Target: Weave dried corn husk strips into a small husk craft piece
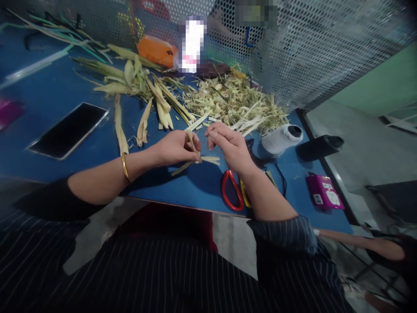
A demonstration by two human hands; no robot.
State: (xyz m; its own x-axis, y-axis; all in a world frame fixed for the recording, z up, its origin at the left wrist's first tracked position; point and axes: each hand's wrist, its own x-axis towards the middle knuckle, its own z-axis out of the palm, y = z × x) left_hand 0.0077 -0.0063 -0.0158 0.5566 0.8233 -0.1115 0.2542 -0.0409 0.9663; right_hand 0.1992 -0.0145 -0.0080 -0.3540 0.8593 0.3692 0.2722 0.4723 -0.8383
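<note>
My left hand (177,147) pinches a few narrow corn husk strips (211,160) between thumb and fingers, and their pale ends stick out in several directions. Just to the right, my right hand (232,143) hovers with its fingers curled and the thumb against them. Anything thin in that pinch is too small to make out. Below the right wrist lie scissors (232,191) with a red handle loop, partly covered by the forearm. Whole dried corn husks (159,104) lie beyond my left hand. A heap of shredded husk (224,98) is spread beyond my right hand.
On the blue table (189,191), a phone (70,130) lies at left. A white thread cone (280,141), a black cylinder (319,148) and a purple box (325,191) are at right. An orange packet (157,51) rests by the mesh panel (312,52). Another person's arm (358,241) shows lower right.
</note>
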